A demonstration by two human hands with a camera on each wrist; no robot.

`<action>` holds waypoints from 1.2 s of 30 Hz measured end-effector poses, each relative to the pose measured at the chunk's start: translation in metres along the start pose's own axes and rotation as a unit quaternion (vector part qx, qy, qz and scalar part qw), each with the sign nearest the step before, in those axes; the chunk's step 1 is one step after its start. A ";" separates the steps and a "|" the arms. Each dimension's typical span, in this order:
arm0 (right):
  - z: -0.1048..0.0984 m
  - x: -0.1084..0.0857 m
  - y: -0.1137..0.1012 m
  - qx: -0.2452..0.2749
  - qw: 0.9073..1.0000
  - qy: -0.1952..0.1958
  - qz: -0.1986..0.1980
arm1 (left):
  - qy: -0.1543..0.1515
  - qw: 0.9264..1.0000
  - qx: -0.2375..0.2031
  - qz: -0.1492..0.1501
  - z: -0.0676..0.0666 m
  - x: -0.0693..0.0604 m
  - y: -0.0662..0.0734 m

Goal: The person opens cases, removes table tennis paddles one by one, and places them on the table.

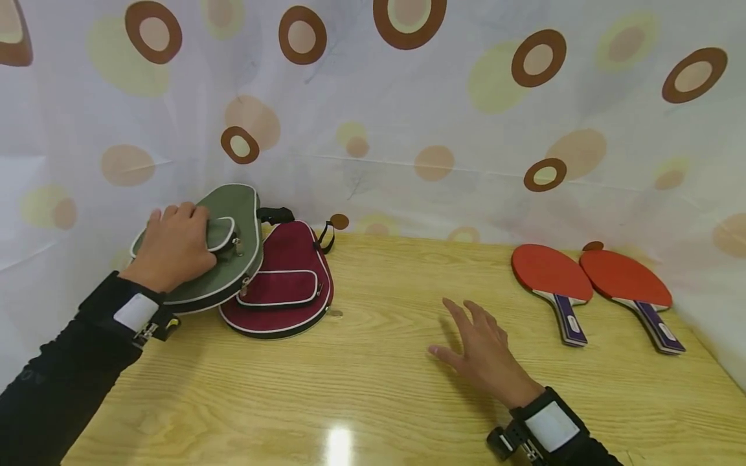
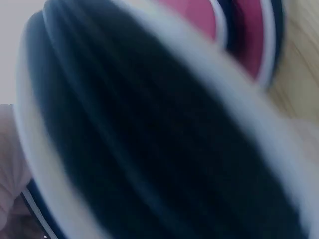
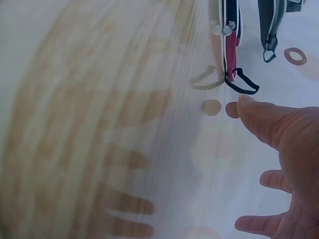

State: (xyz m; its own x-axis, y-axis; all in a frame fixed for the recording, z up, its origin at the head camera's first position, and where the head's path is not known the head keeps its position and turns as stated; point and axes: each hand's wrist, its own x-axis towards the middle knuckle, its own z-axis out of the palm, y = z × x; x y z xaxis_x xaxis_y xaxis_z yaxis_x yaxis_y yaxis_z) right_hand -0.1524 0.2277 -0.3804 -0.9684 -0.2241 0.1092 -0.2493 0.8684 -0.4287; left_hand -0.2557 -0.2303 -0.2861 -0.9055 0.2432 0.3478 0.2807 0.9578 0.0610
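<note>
A green table tennis paddle case [image 1: 239, 275] with white piping is in my left hand [image 1: 175, 249], which grips it from above beside the small front pocket. The case tilts and overlaps the left part of a maroon paddle case [image 1: 294, 255] lying on the table. In the left wrist view the dark zipped side of the green case [image 2: 149, 129] fills most of the picture, with part of my hand at the left edge. My right hand [image 1: 480, 356] hovers over the table with fingers spread and holds nothing.
Two red table tennis paddles [image 1: 550, 272] lie side by side at the right, handles toward me. Behind the wooden table [image 1: 373, 369] hangs a white cloth [image 1: 373, 97] with brown and yellow circles. The maroon case has a black strap loop [image 1: 327, 238].
</note>
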 end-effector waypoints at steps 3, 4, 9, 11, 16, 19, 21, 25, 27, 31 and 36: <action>0.000 0.000 0.000 0.001 1.000 0.000 0.000 | 0.003 1.000 -0.012 0.017 -0.002 0.001 0.021; 0.000 0.000 0.000 0.000 1.000 0.000 -0.001 | 0.004 1.000 -0.018 0.022 -0.003 0.002 0.027; 0.001 0.000 -0.001 -0.002 1.000 0.006 -0.006 | 0.005 0.998 -0.038 0.044 0.003 0.004 0.049; 0.001 0.000 -0.001 -0.002 1.000 0.007 -0.006 | 0.004 0.998 -0.040 0.050 0.007 0.004 0.055; 0.002 0.001 0.000 -0.005 1.000 0.006 -0.006 | -0.007 0.997 -0.043 0.062 0.015 0.003 0.076; 0.002 0.001 0.001 -0.005 1.000 0.008 -0.007 | -0.010 0.996 -0.055 0.075 0.018 0.001 0.093; 0.001 0.001 0.000 -0.003 1.000 0.007 -0.006 | -0.010 0.994 -0.062 0.087 0.021 0.000 0.107; 0.001 0.001 0.000 -0.004 1.000 0.013 -0.006 | -0.002 0.991 -0.071 0.118 0.028 -0.002 0.140; 0.001 0.001 0.000 -0.004 1.000 0.015 -0.003 | 0.001 0.988 -0.074 0.132 0.032 -0.004 0.158; 0.001 0.001 0.000 -0.005 1.000 0.023 0.008 | -0.007 0.984 -0.084 0.159 0.040 -0.007 0.189; 0.001 -0.002 0.001 0.000 0.998 0.056 0.006 | -0.037 0.979 -0.091 0.177 0.050 -0.013 0.219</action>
State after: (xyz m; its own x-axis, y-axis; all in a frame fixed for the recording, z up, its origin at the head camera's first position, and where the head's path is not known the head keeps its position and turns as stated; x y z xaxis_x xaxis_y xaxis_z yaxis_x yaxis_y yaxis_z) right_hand -0.1507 0.2286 -0.3815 -0.9652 -0.1634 0.2041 -0.2385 0.8704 -0.4308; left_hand -0.1986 -0.0157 -0.3243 -0.7598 0.5725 0.3081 0.6275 0.7698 0.1170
